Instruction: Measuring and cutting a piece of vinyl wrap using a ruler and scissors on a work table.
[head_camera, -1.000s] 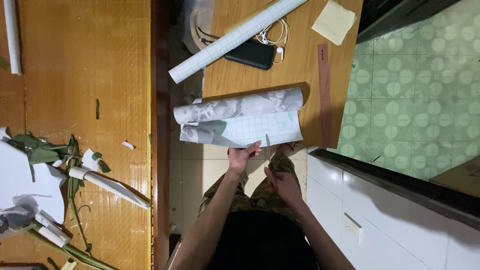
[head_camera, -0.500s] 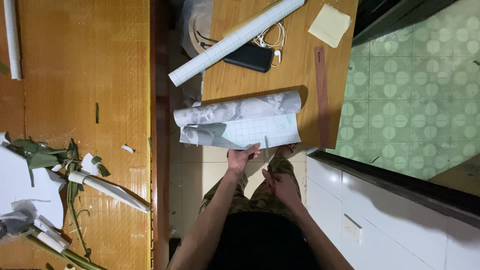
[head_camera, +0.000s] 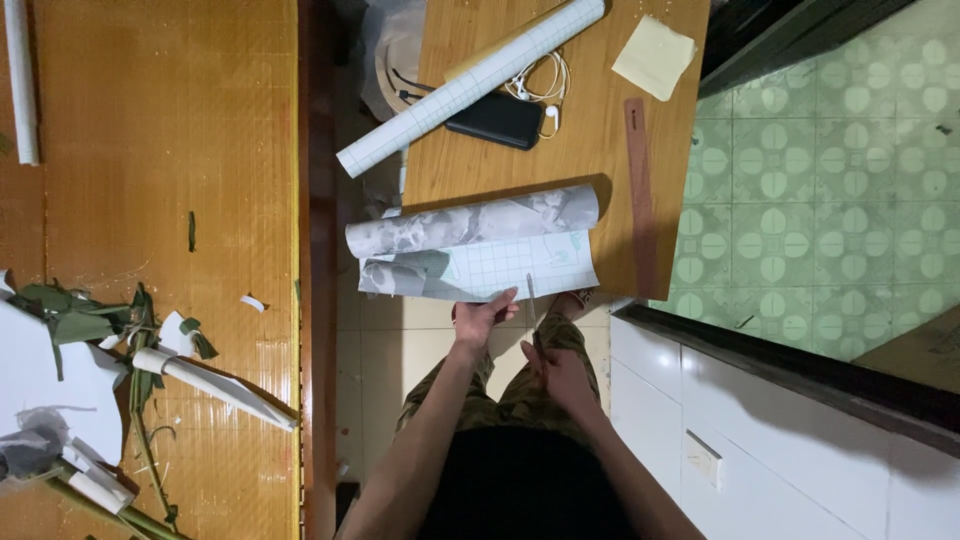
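Two hands at a curled sheet

The grid-backed sheet (head_camera: 480, 255) is pinched at its near edge by the left hand (head_camera: 482, 318). Scissors (head_camera: 533, 318) are gripped in the closed right hand (head_camera: 562, 375), blades just beside the left fingertips. Beyond the fingers, a ruler (head_camera: 640, 195), roll (head_camera: 470, 85) and phone (head_camera: 495, 120) are seen

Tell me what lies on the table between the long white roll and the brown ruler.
In the head view, a black phone and white earphones lie between the long white roll and the brown ruler, on the wooden table.
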